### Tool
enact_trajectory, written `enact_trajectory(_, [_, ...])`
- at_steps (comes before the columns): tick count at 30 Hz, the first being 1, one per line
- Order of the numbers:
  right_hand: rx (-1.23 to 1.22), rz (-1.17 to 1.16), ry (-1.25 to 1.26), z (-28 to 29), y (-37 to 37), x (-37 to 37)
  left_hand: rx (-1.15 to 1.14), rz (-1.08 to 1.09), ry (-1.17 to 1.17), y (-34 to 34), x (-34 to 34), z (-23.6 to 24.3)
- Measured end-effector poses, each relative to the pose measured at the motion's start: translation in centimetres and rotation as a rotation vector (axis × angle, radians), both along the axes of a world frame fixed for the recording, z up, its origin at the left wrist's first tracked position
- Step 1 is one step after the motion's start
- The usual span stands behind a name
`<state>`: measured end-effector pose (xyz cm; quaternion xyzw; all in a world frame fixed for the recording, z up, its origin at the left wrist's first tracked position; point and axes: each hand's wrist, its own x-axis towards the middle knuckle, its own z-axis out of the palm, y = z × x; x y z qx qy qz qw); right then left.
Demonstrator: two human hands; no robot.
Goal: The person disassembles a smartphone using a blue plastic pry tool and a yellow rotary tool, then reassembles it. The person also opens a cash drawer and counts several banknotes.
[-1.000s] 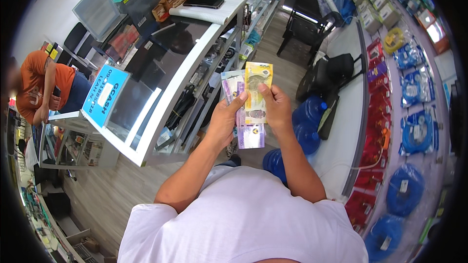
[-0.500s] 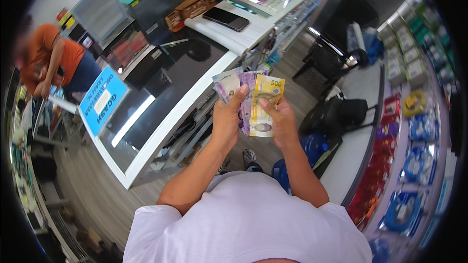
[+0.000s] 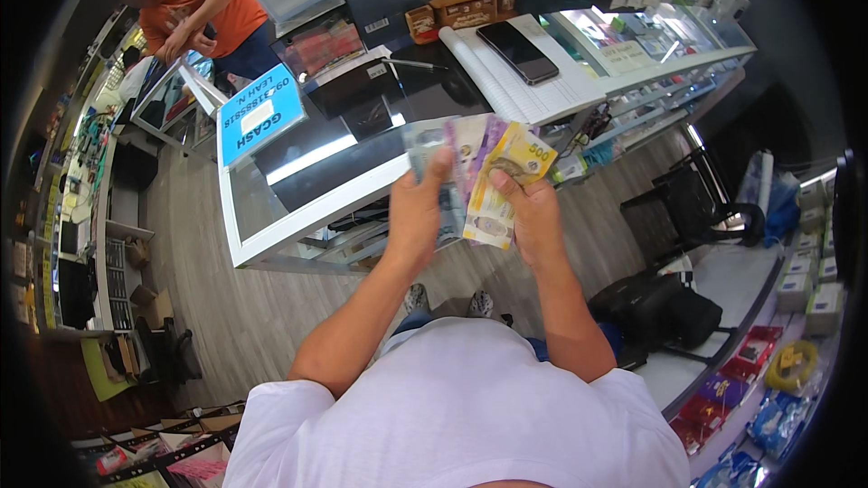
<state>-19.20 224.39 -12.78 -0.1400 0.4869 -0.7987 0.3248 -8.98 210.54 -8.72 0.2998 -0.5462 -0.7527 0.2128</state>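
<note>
Several banknotes are fanned out in front of me, held between both hands. My left hand is closed on the left side of the fan, its thumb pressing a greyish banknote. My right hand grips a yellow banknote with the thumb on its face. Between these two, purple banknotes show partly; which hand bears each one I cannot tell. The notes are held above the near edge of a glass-topped counter, apart from it.
On the counter lie a black smartphone, an open ruled notebook and a pen. A blue sign stands at its left. Someone in an orange shirt is at the far left. A black chair and hanging packages are at the right.
My view has swung to the right, so the counter and person sit further right and the phone shows lower. Both hands still hold the notes; the left hand and its note have shifted slightly.
</note>
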Motion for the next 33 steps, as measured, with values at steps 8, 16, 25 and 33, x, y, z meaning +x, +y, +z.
enact_trajectory(8, [0.013,-0.032,0.136,0.9,-5.3,-0.5,0.013,-0.013,0.209,-3.3,6.3,2.6])
enact_trajectory(16, [-0.061,0.232,0.061,3.4,-11.7,5.9,-0.419,0.371,0.237,-7.5,5.4,0.2])
enact_trajectory(25, [-0.176,0.301,-0.109,4.2,-15.8,7.9,-0.057,0.308,0.489,-10.5,7.8,2.4])
enact_trajectory(33, [-0.124,0.209,0.039,4.5,-17.2,9.5,0.013,0.220,0.281,-11.0,10.0,1.2])
